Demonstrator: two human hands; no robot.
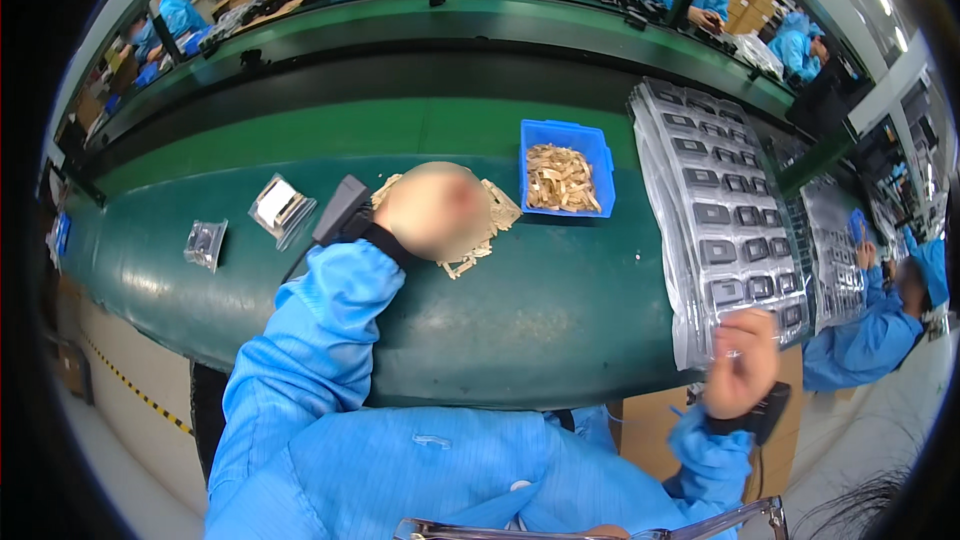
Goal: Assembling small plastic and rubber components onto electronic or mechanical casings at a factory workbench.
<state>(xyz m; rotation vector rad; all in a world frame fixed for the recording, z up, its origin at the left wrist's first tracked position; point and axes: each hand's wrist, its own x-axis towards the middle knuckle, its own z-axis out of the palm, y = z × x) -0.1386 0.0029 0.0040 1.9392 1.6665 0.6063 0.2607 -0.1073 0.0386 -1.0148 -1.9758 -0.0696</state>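
My left hand (437,212) is over a loose pile of small tan, flat pieces (503,208) on the green bench. A blur covers that hand, so its fingers and anything in them cannot be made out. At the lower right, my right hand (742,364) has its fingers curled together by the near end of a clear plastic tray (684,305). Whatever those fingers may hold is too small or hidden to name. Rows of dark, frame-like parts (726,290) fill the tray's pockets. Beyond the pile, to its right, a blue bin (610,180) holds many more tan pieces.
On the left of the green bench (520,330) lie a clear bag with a white label (277,204) and a smaller bag of dark parts (205,243). A cardboard box (650,430) stands below the front edge. Several co-workers in blue sit across and to the right.
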